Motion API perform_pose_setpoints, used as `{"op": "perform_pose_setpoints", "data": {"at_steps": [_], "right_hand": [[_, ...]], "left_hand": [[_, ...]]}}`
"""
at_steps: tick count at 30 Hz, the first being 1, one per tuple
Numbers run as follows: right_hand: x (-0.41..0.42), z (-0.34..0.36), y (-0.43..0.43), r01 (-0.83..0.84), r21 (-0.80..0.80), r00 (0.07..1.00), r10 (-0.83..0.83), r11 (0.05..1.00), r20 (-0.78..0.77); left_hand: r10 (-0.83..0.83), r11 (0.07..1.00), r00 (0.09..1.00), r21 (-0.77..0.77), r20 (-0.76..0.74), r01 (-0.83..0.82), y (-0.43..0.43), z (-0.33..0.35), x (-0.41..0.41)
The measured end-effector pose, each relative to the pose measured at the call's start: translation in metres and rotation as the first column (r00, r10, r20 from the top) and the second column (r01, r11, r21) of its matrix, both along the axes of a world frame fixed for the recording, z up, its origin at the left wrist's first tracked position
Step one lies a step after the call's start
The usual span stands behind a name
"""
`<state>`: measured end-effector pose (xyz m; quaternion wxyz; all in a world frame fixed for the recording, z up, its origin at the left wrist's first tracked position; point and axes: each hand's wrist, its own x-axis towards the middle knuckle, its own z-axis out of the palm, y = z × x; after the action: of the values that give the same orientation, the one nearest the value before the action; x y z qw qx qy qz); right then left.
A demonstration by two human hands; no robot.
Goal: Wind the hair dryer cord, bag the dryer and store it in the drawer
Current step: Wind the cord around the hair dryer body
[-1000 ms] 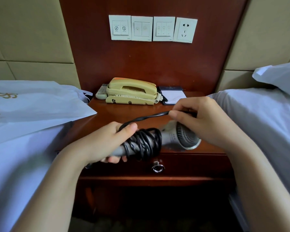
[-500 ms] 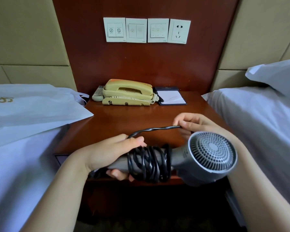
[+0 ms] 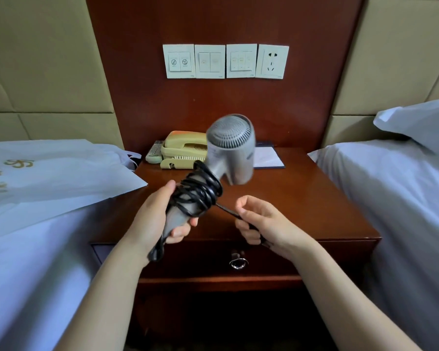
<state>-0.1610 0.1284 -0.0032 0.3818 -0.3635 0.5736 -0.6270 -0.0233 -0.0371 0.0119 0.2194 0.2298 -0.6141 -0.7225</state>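
My left hand (image 3: pixel 154 219) grips the handle of a grey hair dryer (image 3: pixel 232 150), tilted up with its round rear grille towards me, above the nightstand. Black cord (image 3: pixel 200 192) is wound in several loops around the handle. A short free length of cord runs down and right into my right hand (image 3: pixel 260 222), which pinches it; the plug end is hidden in that hand. A white bag (image 3: pixel 48 178) with gold print lies flat on the left bed. The drawer (image 3: pixel 284 259) with a metal ring pull (image 3: pixel 238 260) sits shut under the nightstand top.
A yellow telephone (image 3: pixel 181 150), a remote (image 3: pixel 154 154) and a notepad (image 3: pixel 268 158) stand at the back of the wooden nightstand (image 3: pixel 314 203). White beds flank it on both sides, with a pillow (image 3: pixel 421 122) at the right. Switches and a wall socket (image 3: pixel 273 62) are above.
The dryer swung from lying sideways, head to the right, to tilted upright. My right hand came from behind the dryer down to the front right, the free cord now shorter.
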Motion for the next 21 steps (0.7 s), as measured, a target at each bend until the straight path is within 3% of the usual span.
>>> {"op": "perform_pose_setpoints", "data": {"at_steps": [4,5,7,9,10,12,15,18,21], "right_hand": [[0.019,0.005,-0.01,0.087,0.058,0.936,-0.061,0.995,-0.346],[0.023,0.006,-0.012,0.117,0.054,0.868,-0.076,0.992,-0.491],[0.035,0.012,-0.011,0.16,0.089,0.623,-0.031,0.983,-0.782],[0.044,0.016,-0.009,0.196,0.142,0.399,0.053,0.97,-0.915],[0.048,0.018,-0.009,0.201,0.139,0.36,0.059,0.97,-0.931],[0.05,0.022,-0.007,0.171,0.126,0.385,0.051,0.977,-0.922],[0.046,0.03,-0.002,0.113,0.09,0.563,0.011,0.989,-0.827],[0.044,0.031,0.003,0.13,0.012,0.66,-0.077,0.991,-0.747],[0.042,0.028,0.001,0.124,-0.092,0.835,-0.154,0.988,-0.528]], "left_hand": [[0.042,0.994,0.992,0.108,-0.122,-0.028,0.012,0.008,0.001],[0.075,0.993,0.989,0.1,-0.126,-0.062,0.014,0.009,0.001],[0.143,0.989,0.984,0.051,-0.107,-0.139,0.013,0.008,0.0],[0.205,0.979,0.976,0.0,-0.075,-0.206,0.013,0.006,-0.002],[0.222,0.975,0.973,-0.009,-0.066,-0.223,0.014,0.005,-0.003],[0.231,0.973,0.972,-0.02,-0.048,-0.232,0.016,0.003,-0.005],[0.245,0.969,0.969,-0.018,-0.026,-0.245,0.018,0.0,-0.007],[0.236,0.972,0.971,0.019,-0.029,-0.235,0.022,0.003,-0.008],[0.217,0.972,0.976,0.098,-0.018,-0.214,0.025,0.002,-0.009]]}}
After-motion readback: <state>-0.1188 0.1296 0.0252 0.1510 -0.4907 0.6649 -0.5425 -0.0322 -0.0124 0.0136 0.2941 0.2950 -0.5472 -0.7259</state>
